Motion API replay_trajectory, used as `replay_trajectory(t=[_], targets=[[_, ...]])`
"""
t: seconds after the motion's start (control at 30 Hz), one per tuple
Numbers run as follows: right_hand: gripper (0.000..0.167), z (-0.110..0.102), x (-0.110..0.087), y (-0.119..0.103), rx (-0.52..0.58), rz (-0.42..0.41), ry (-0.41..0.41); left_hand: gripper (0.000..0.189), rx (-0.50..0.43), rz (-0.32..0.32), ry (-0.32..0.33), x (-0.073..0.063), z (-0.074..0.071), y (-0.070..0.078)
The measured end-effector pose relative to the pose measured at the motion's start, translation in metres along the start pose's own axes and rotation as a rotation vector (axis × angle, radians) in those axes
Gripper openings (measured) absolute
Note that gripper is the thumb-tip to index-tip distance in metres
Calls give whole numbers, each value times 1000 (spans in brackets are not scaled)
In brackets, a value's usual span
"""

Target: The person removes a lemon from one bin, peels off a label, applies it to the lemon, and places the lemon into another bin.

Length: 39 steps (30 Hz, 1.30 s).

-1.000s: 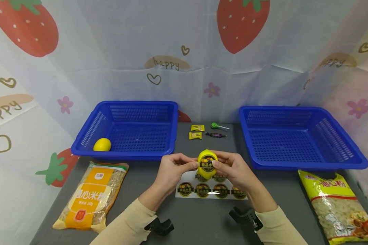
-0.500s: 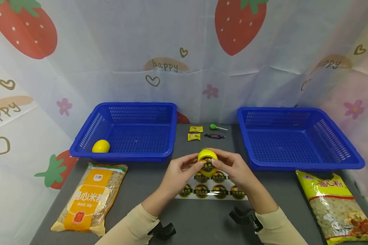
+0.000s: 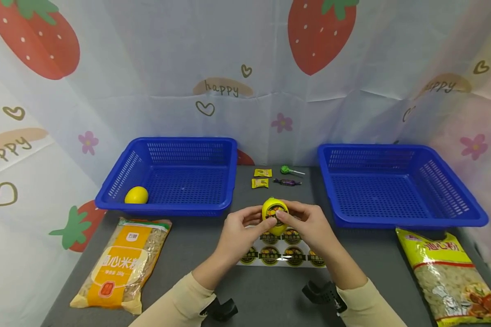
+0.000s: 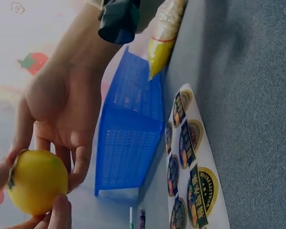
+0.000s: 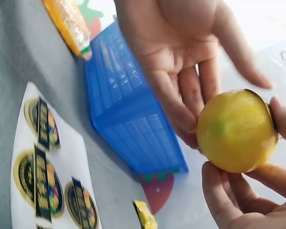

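Observation:
In the head view a yellow lemon is held up between both hands, over a sheet of stickers. A dark round label covers its near side. My left hand holds the lemon from the left with curled fingers, its thumb at the label's lower edge. My right hand grips it from the right, the thumb pressing on the label. Seen in the right wrist view, the lemon turns its plain side to the camera, and the label shows only as a thin dark edge.
Blue baskets stand at the back left and back right. Another lemon lies in the left one. Wrapped candies and a green lollipop lie between them. Pasta bags flank the hands, left and right.
The left hand has shifted right and its thumb has come further over the label. The lemon has turned and tilted slightly in the hands. The right thumb has moved left across the label.

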State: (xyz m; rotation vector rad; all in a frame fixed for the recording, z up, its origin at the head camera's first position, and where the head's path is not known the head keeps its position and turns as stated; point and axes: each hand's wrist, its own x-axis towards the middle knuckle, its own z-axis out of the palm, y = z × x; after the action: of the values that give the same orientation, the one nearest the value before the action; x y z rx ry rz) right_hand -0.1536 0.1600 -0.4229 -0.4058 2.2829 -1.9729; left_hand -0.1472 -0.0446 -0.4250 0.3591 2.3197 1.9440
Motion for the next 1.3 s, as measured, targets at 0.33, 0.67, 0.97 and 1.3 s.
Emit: replay_trajectory(t=[0.33,0.67,0.97,1.3], targets=[[46,2,1,1,202,46,-9,48,-136,-38,-59,2,0,-3],[48,-3,2,3,233,85,-40,47,-210,-39,-101,6,0,-8],[45,-22,2,-6,-18,61,-78,48,-233,-57,-119,7,4,-4],[59,-75,-7,-26,-366,3,154,51,-158,-61,-66,8,16,2]])
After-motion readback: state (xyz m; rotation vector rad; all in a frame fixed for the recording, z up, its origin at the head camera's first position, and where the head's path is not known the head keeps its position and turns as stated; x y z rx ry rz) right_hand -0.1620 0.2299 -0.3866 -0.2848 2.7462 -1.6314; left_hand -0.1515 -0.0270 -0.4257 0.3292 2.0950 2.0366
